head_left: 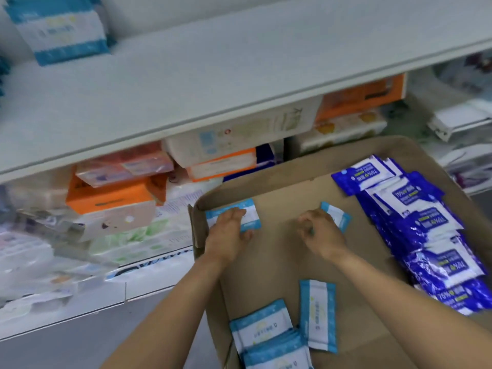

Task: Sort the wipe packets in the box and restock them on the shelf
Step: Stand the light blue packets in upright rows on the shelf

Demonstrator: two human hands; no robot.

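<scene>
my left hand [229, 230] lies flat on a light-blue packet [250, 214] at the cardboard box's [279, 251] ten o'clock corner. my right hand [322, 235] seems to pinch another light-blue packet [338, 218], grip narrow. dark-blue packets [423, 225] pile at three o'clock, more light-blue ones [269, 334] at six. a white shelf [213, 83] spans twelve o'clock, its light-blue pack [61, 27] at eleven.

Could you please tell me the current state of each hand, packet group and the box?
Left hand: flat on a light blue packet.
Right hand: gripping another light blue packet.
Brown cardboard box: open.
Dark blue packets: piled along the right side.
Light blue packet stack: lying near corner.
</scene>
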